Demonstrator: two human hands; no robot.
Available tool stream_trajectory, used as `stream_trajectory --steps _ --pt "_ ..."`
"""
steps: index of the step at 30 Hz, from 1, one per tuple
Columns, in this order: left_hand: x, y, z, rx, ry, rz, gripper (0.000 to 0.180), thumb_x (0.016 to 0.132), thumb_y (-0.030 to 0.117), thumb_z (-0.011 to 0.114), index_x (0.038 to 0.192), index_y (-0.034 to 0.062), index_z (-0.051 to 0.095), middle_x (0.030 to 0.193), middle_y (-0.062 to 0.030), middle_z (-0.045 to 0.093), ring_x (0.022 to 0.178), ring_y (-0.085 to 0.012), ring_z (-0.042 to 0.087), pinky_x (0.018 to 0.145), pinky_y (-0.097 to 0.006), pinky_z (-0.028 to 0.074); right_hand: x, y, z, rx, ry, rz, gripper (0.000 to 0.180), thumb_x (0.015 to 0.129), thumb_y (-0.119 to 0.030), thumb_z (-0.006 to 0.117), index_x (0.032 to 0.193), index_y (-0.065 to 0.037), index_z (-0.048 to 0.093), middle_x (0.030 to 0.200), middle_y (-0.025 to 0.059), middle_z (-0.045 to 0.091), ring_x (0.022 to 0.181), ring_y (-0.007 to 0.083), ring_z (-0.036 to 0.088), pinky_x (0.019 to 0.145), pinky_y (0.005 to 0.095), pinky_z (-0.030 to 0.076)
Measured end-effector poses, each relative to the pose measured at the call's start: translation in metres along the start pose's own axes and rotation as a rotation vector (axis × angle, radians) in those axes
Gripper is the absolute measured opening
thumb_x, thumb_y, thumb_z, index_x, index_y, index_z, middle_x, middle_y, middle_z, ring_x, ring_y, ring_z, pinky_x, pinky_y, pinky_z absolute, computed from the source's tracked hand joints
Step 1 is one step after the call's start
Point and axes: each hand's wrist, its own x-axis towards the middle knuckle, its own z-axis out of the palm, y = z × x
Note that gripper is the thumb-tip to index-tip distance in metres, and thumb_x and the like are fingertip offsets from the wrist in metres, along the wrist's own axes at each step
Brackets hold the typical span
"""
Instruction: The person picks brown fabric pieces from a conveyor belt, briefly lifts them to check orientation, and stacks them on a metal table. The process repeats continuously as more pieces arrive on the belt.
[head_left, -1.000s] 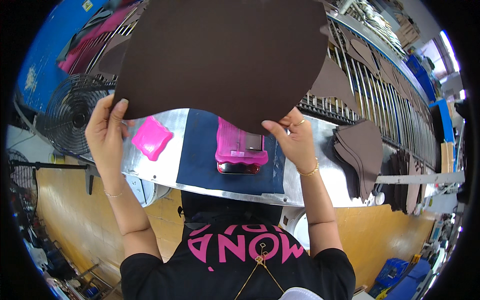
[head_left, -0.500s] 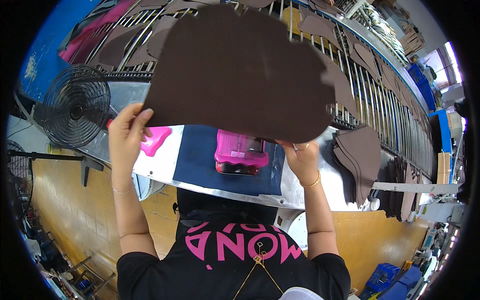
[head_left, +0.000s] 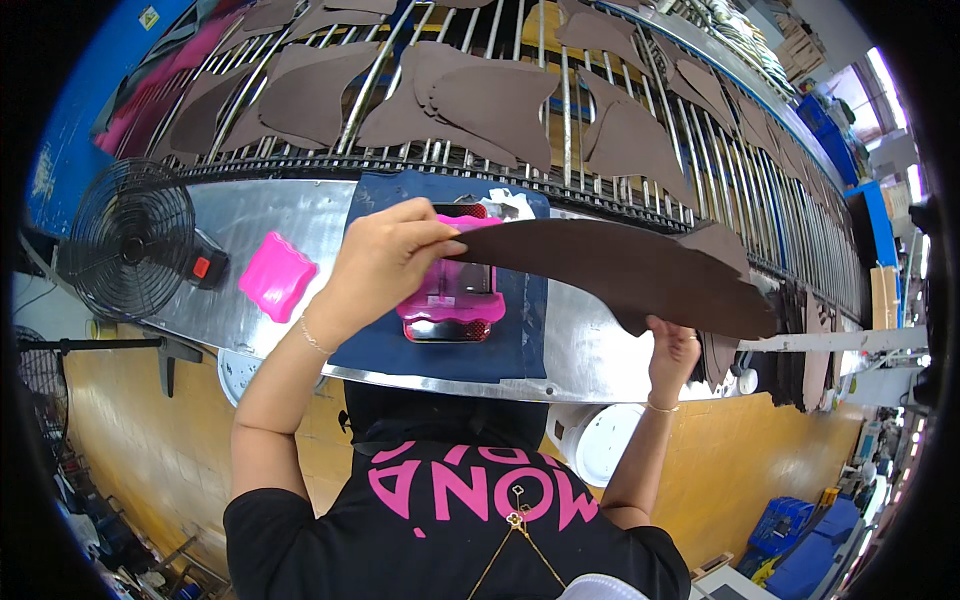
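Observation:
A large dark brown cut sheet [head_left: 620, 262] stretches between my hands above the metal table, tilted so that it shows as a narrow curved shape. My left hand [head_left: 395, 255] pinches its left end, over a pink and dark device [head_left: 452, 305] lying on a blue mat [head_left: 375, 345]. My right hand [head_left: 673, 350] grips the sheet's lower edge toward the right. Part of the stack of brown pieces [head_left: 718, 358] at the table's right side shows below the sheet; the rest is hidden behind it.
A black wire fan [head_left: 133, 235] stands at the left, with a pink wavy-edged lid [head_left: 278, 277] nearby. Beyond the table, a rack of metal rods [head_left: 567, 120] carries several brown pieces [head_left: 470, 100]. A white bar [head_left: 835, 340] juts in from the right.
The sheet has swung right and down from over the rack and tipped nearly edge-on. Both hands have moved right, the left one now over the pink device.

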Motion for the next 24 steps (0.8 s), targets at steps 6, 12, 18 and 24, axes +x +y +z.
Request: stream_trajectory --steps 6,12,18,24 --pt "0.029 0.018 0.038 0.006 -0.105 0.235 0.01 0.074 0.014 0.073 0.074 0.0053 0.069 0.085 -0.0061 0.056 0.079 -0.0244 0.056 0.068 -0.035 0.046 0.001 -0.009 -0.058 -0.031 0.168 -0.004 0.009 0.088 0.0 0.063 0.097 0.001 0.062 0.081 0.0014 0.064 0.074 0.005 0.053 0.069 0.0188 0.041" --pt "0.112 0.038 0.046 -0.04 0.141 0.493 0.009 0.073 0.012 0.073 0.077 0.0039 0.069 0.104 -0.008 0.056 0.094 -0.0273 0.05 0.082 -0.037 0.042 0.003 -0.001 -0.059 0.144 0.066 0.111 0.009 0.089 -0.004 0.065 0.094 -0.001 0.058 0.072 -0.0027 0.054 0.07 0.0046 0.048 0.066 0.0175 0.037" --pt "0.199 0.084 0.039 0.176 0.431 0.743 0.005 0.074 0.014 0.071 0.078 0.011 0.072 0.113 -0.0033 0.054 0.109 -0.0262 0.045 0.095 -0.041 0.034 0.045 -0.016 -0.05 0.114 0.237 0.037 0.015 0.092 -0.012 0.063 0.098 0.0 0.055 0.081 -0.0006 0.06 0.073 0.0042 0.053 0.075 0.0193 0.046" --pt "0.235 0.094 0.044 0.429 0.468 0.786 0.021 0.077 0.02 0.071 0.097 0.0152 0.071 0.135 -0.0057 0.042 0.128 -0.0295 0.036 0.103 -0.044 0.031 0.089 -0.016 -0.007 0.328 0.18 0.158 0.023 0.092 -0.019 0.064 0.083 -0.003 0.05 0.069 0.0043 0.06 0.051 0.0084 0.056 0.046 0.0206 0.044"
